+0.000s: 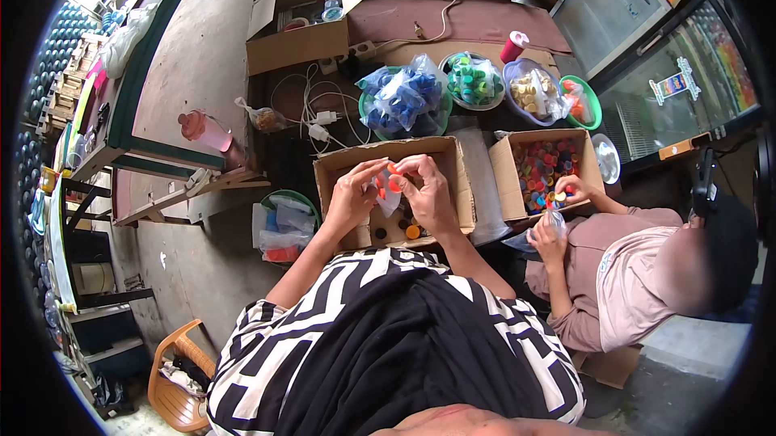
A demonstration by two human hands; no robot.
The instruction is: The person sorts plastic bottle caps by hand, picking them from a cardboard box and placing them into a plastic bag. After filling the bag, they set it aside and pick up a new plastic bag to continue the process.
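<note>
A fridge (634, 109), sticker (673, 82) illegible, stands right of the box (462, 195). Above the box, curled left hand (354, 193) and right hand (429, 196) pinch a bag (388, 206) and orange caps (394, 184).

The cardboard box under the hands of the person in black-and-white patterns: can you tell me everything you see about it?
The box is plain brown and looks like cardboard. It sits open-topped in front of the person, its far wall upright. The left hand and right hand are over it, hiding some of the inside. Small round caps, dark and orange-yellow, lie on its bottom. Clear plastic sheeting lies along its right side. I can't tell whether clothing touches its near edge.
</note>
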